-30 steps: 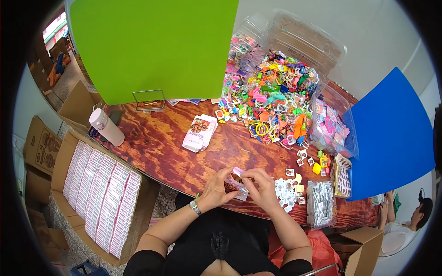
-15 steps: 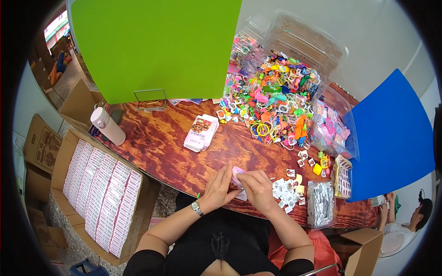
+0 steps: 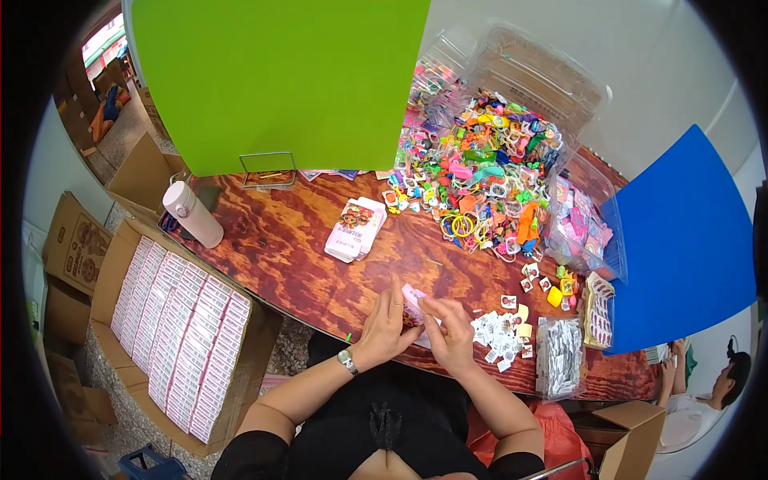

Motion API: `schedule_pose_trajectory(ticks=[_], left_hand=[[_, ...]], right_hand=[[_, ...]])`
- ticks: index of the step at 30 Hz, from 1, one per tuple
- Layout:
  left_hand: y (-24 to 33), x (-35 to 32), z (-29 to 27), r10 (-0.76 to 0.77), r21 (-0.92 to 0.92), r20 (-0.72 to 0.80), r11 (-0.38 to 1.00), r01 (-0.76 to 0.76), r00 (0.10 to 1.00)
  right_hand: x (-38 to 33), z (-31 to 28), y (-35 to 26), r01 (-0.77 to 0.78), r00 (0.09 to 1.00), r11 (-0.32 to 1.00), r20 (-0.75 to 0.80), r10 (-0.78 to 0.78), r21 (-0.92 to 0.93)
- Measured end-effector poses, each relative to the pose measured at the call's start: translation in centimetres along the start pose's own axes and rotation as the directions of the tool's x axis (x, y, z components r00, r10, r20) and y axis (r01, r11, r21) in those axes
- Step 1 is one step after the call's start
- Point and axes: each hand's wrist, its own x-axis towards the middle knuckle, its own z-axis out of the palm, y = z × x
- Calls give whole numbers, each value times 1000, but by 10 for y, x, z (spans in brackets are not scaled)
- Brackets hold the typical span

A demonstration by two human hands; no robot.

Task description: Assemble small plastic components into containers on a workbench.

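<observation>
My left hand [image 3: 386, 324] and my right hand [image 3: 450, 334] meet at the near edge of the wooden table [image 3: 296, 256], both closed on a small pink packet [image 3: 414, 302] held between them. The packet is mostly hidden by my fingers. Just right of my right hand lies a scatter of small white cards [image 3: 496, 334]. A watch sits on my left wrist.
A stack of flat pink packets [image 3: 354, 228] lies mid-table. Behind it is a heap of colourful plastic toys [image 3: 480, 176], with clear bins alongside. A pink-white bottle [image 3: 192, 214] stands at left, above a carton of packed boxes [image 3: 180, 336]. Another person sits at far right [image 3: 724, 388].
My hands have shifted slightly on the pink packet, my left fingers now upright against it. Nothing else on the table has moved.
</observation>
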Motion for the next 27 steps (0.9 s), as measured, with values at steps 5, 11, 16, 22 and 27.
schedule_pose_trajectory(ticks=[5,11,16,22,27], left_hand=[[-3,0,-3,-1,-2,-24,1000,1,1000],[-5,1,-15,47,98,-114,995,-35,992],[-19,-2,-54,3,29,51,1000,-5,999],[-80,-8,-149,-328,310,-290,856,413,899],[-188,-22,-238,-83,460,-647,750,475,758]], right_hand=[[22,1,-9,95,995,990,-7,-96,-101],[19,25,3,283,954,953,130,-269,-109],[23,34,6,42,974,998,218,-53,55],[23,49,3,98,972,995,212,-103,36],[33,56,7,24,967,1000,254,-27,14]])
